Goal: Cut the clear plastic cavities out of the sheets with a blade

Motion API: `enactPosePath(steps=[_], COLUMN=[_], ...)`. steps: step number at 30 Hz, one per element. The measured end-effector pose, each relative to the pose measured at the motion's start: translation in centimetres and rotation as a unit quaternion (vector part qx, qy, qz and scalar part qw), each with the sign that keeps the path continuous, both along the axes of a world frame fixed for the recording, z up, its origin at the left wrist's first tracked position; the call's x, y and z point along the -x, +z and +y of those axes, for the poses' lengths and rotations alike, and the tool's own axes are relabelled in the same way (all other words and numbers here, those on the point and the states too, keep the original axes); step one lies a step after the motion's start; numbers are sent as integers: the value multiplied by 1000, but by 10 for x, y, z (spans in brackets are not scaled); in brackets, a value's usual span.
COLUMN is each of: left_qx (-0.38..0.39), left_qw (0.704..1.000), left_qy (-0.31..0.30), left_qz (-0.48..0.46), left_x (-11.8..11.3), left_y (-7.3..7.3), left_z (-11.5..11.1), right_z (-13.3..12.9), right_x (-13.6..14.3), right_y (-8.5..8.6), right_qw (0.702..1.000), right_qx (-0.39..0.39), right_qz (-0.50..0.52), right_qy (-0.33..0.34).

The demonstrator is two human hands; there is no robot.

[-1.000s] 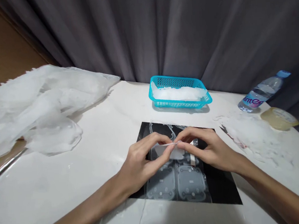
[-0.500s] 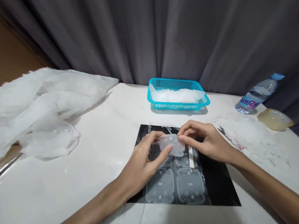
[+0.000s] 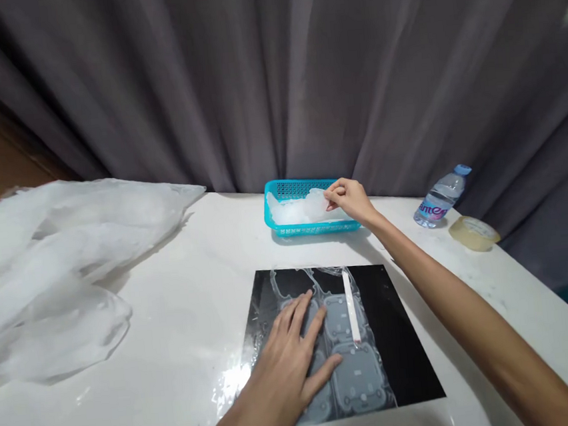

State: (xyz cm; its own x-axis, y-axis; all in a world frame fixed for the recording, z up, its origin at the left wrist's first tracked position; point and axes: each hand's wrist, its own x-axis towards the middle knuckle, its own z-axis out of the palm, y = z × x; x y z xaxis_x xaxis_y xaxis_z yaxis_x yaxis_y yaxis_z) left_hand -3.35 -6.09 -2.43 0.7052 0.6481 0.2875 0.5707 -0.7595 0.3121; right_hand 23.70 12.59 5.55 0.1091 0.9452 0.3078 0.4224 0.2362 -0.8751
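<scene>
On a black mat (image 3: pixel 407 342) lies a clear plastic sheet of rounded-square pieces (image 3: pixel 359 376), with a white strip (image 3: pixel 351 307) across it. My left hand (image 3: pixel 292 356) rests flat on the sheet's left part, fingers spread, covering some pieces. Beyond the mat, my right hand (image 3: pixel 350 200) is over the right side of a blue basket (image 3: pixel 310 228). Its thumb and fingers pinch a translucent plastic piece (image 3: pixel 317 203) at the edge. White translucent pieces (image 3: pixel 288 211) lie in the basket under it.
Crumpled white plastic bags (image 3: pixel 66 241) cover the left of the white table (image 3: pixel 172 304). At the back right stand a tilted-looking water bottle (image 3: pixel 441 199) and a roll of clear tape (image 3: pixel 474 233). A grey curtain hangs behind.
My right hand has moved forward to the basket with the translucent piece. My left hand has let go of that piece and now lies spread on the sheet. The view has shifted.
</scene>
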Motion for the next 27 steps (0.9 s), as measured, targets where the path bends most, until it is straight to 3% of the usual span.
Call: enactPosePath(steps=[4,8,18,24,27], left_qx=[17,45,101,96,100], left_qw=[999,998,992,993,992], left_qy=[-13,-24,-38,-36,-38], left_qz=[24,35,61,56,67], left_x=[8,16,16,14,13], left_y=[4,8,20,25,30], left_z=[11,19,23,18,14], right_z=[1,-8,-1,0,-12], right_x=[-5,-11,-9,-3,-3], right_y=[-11,-16,0,-13,-7], right_qw=[999,998,994,994,987], right_qx=[12,-1,-64,-26,-25], right_qz=[-30,-54,-23,-86,-158], right_qy=[-13,15,82,63,25])
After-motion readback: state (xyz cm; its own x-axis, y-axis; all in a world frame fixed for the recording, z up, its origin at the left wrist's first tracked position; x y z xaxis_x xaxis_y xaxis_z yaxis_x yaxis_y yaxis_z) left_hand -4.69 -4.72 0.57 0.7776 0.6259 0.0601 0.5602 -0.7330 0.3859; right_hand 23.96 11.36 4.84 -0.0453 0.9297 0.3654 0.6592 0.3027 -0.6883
